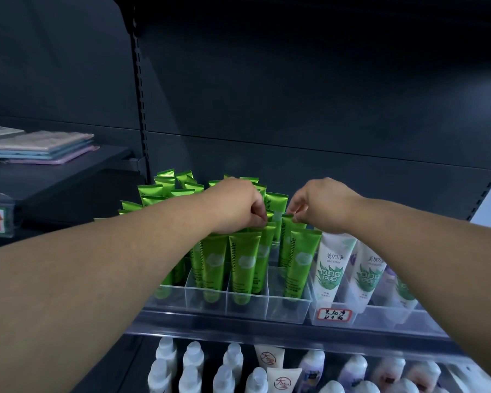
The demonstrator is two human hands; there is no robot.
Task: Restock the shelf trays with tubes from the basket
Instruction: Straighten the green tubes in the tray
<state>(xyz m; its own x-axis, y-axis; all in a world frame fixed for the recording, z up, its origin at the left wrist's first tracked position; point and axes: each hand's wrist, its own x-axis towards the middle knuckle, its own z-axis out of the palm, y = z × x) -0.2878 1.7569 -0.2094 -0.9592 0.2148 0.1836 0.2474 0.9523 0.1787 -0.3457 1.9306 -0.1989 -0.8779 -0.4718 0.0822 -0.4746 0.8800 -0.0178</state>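
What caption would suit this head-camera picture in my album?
Left hand and right hand pinch green plastic tubes standing in a clear plastic shelf tray.

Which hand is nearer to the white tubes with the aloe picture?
Right. The right hand pinches a green tube right beside the white tubes; the left hand holds a second green tube farther left.

dark grey back panel (295,95) and slotted upright (139,80), dimly lit.
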